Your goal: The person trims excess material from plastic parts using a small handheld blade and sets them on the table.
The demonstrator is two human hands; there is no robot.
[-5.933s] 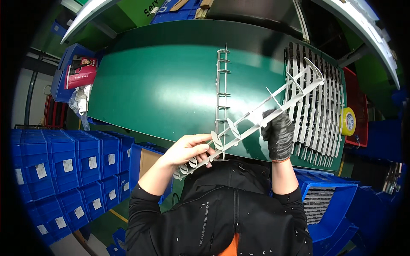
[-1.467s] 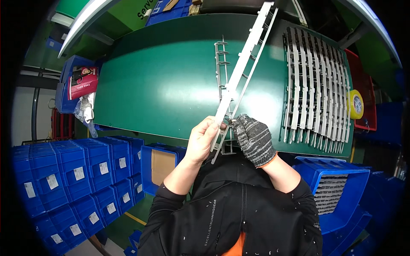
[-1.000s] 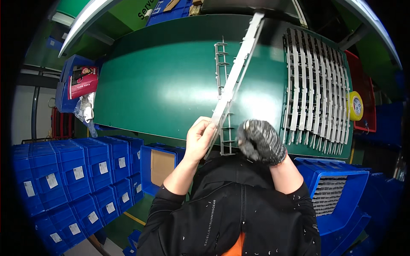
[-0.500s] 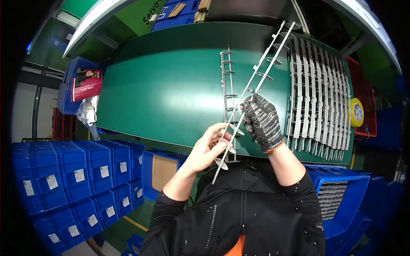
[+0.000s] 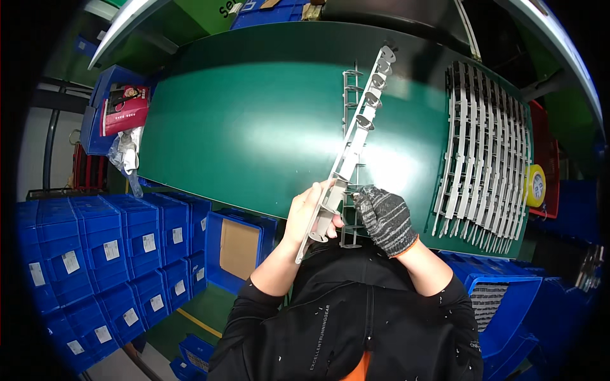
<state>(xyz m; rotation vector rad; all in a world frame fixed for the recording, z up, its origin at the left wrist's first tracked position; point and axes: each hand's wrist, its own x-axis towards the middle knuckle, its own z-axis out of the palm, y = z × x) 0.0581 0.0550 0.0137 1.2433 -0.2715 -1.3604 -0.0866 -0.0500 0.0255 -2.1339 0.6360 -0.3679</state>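
My bare left hand [image 5: 309,213] holds the near end of a long light-grey ladder-like strip [image 5: 348,162], with rails and rounded cross-pieces. The strip slants up and away over the green table, its flat side showing. My right hand [image 5: 386,219], in a black-and-grey knit glove with an orange cuff, is closed just right of the strip and apart from it. Whatever its fingers hold, if anything, is hidden. Beneath the held strip, a second similar strip [image 5: 351,95] lies lengthwise on the table, partly covered by it and by my hands.
Several similar strips [image 5: 486,159] lie side by side on the right of the green table [image 5: 241,120]. Beside them are a yellow tape roll [image 5: 537,185] and a red bin [image 5: 545,152]. Blue crates [image 5: 111,247] stack at left; an open crate [image 5: 502,305] stands lower right.
The held strip has turned about its length and swung left, now showing its flat side and cross-pieces. My right hand has come off it and moved down toward me. The view has shifted slightly.
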